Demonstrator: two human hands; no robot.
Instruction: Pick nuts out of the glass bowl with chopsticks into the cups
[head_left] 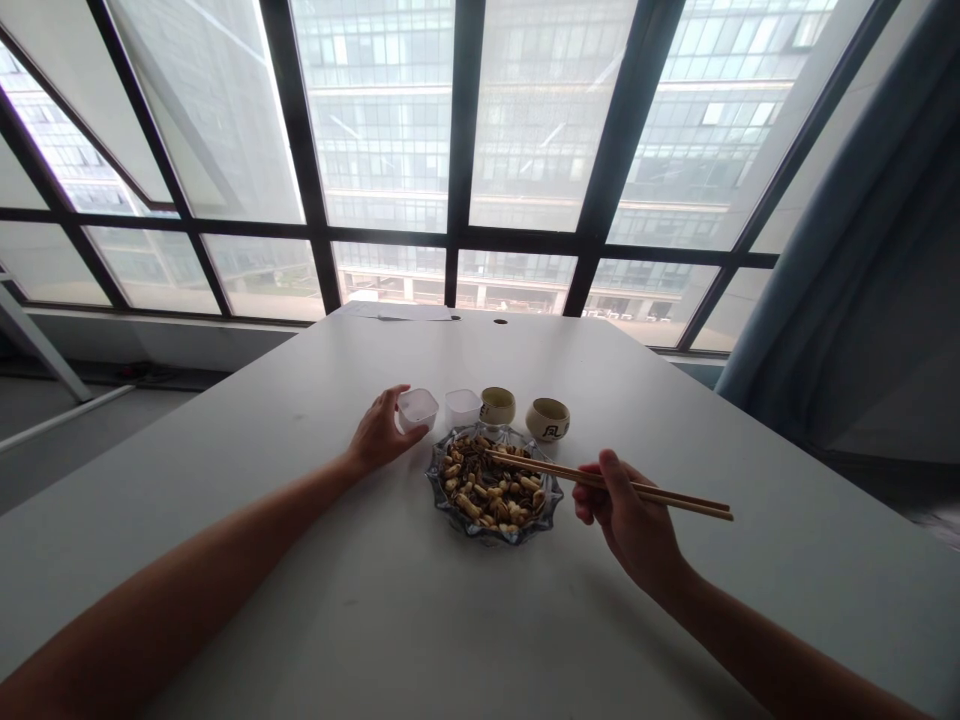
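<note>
A scalloped glass bowl (491, 535) full of peanuts and sunflower seeds (495, 485) stands on the white table. My right hand (626, 510), right of the bowl, is closed on a pair of wooden chopsticks (660, 494), whose tips reach into the seeds at the bowl's upper middle. With thumb and fingers around its left side, my left hand (382, 430) holds a small translucent plastic cup (418, 410) behind the bowl's left edge. A second translucent cup (463, 408) stands just right of it.
Two small cream-coloured cups, one (498, 405) behind the bowl and one (547, 420) with dark markings, stand farther right. White papers (397, 312) lie at the far edge of the table (360, 620). Windows and a blue-grey curtain (810, 240) are beyond.
</note>
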